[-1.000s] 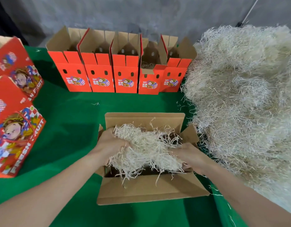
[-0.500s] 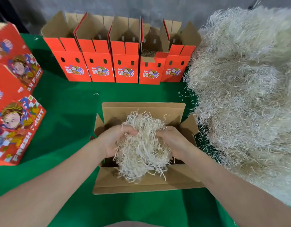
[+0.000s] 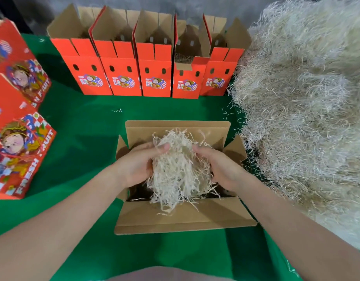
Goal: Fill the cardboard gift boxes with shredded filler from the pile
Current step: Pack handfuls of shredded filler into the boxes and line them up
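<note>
While gripped between left hand [image 3: 137, 166], right hand [image 3: 220, 168], filler clump [image 3: 177, 169], over open box [image 3: 183, 218]

Green worktop [image 3: 84, 138] lies open between my box [image 3: 175, 220] and the 5 red boxes [image 3: 154, 78]; the filler pile [image 3: 306, 118] walls my right.

A: Exposure?
B: Bright, even, from above. Soft shadows on the cloth [image 3: 77, 142] fall toward 9 o'clock of the open box [image 3: 175, 222]. Wall [image 3: 195, 5] at 12 dim.
A: Sharpness?
B: Centre fair. Pile [image 3: 306, 98] at 3 soft, strands smeared, top at 1 near washed out. Print on red boxes [image 3: 17, 138] at 9 blurred.
A: Lens?
B: Wide-angle. Edges bow; forearms [image 3: 53, 240] stretched at 6.
</note>
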Motion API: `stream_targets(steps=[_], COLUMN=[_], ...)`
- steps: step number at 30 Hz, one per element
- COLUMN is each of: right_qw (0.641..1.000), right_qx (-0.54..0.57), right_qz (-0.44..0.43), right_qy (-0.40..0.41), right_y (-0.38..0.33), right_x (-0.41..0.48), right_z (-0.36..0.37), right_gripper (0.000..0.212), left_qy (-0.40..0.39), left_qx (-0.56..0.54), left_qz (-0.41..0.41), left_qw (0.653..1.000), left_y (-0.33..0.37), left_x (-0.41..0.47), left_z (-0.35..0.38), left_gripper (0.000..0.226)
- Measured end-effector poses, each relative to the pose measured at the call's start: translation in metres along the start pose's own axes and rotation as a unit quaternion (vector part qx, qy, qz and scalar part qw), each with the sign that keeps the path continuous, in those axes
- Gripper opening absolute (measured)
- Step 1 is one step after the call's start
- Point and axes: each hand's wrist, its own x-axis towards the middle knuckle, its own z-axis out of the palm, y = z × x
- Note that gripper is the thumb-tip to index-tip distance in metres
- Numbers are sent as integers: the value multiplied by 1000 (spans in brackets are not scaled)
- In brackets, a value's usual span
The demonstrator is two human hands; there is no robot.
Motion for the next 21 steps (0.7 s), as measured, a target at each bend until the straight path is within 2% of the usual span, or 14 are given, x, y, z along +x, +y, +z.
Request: stream_targets(steps=[2, 3, 6, 8, 9, 10, 11, 12, 13, 15, 16, 17, 19, 21], right_qw=[999, 999, 996, 986, 982, 983, 989, 996, 999, 999, 999, 998, 992, 987], right_qx=[-5, -7, -30, -51, -38, -24, -15, -13, -26, -53, -51, -54, -73, -72], right_qz=[13, 13, 7, 12, 12, 8, 1, -6, -6, 3, 0, 1, -3, 4], right_qy=[38, 45, 81, 160, 184, 181, 144, 89, 40, -6, 5, 37, 107, 142], right_y=[2, 2, 5, 9, 11, 11, 9, 7, 5, 1, 1, 2, 5, 9], right_x=[10, 12, 6, -1, -4, -6, -9, -9, -8, -6, -3, -1, 1, -1], right_z=[8, 10, 2, -13, -20, -23, -20, -15, -9, 8, 12, 13, 5, -8], right_gripper=[40, 17, 4, 24, 26, 17, 6, 6, 14, 62, 83, 90, 64, 31], left_qy=[-35, -4, 157, 174, 176, 167, 142, 108, 84, 76, 67, 67, 94, 153], left_qx=[-2, 18, 26, -52, -67, -71, -68, -55, -40, -23, -29, -34, -41, -14], left_qz=[-10, -14, -11, -6, -8, -13, -17, -20, -29, -35, -37, -43, -38, -11], left_qw=[999, 1000, 987, 983, 982, 983, 987, 992, 995, 996, 997, 996, 994, 988], left_y=[-2, -3, 2, 10, 11, 12, 12, 9, 6, -4, -7, -9, -7, 0], left_x=[1, 2, 6, 6, 7, 6, 5, 4, 5, 9, 11, 14, 14, 13], left_z=[9, 13, 8, -7, -14, -17, -13, -4, 5, 19, 23, 24, 22, 15], left_gripper=[40, 34, 26, 25, 30, 31, 29, 27, 31, 76, 91, 101, 91, 63])
